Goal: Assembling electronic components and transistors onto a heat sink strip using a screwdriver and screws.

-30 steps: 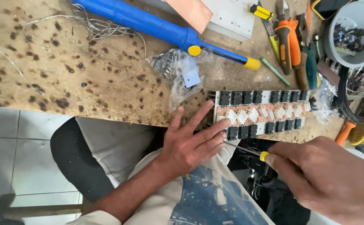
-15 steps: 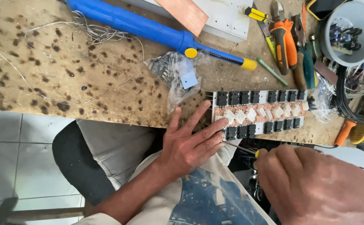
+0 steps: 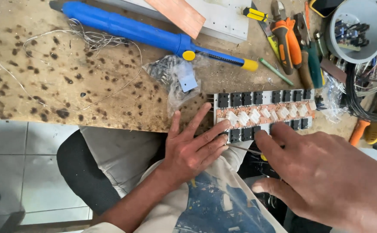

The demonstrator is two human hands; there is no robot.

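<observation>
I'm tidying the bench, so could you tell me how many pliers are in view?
1: orange-handled pliers lie at the bench's top right, among the screwdrivers. More tools may be hidden under that pile.

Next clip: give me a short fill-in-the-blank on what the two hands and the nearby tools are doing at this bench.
1. The left hand rests with fingers spread against the ___ end of the circuit board.
2. The right hand reaches over the board's ___ edge, the one closest to the person.
3. The long soldering tool lying on the bench has a ___ handle.
4. The pliers above the board have ___ grips.

Missing words: left; near; blue; orange
</observation>
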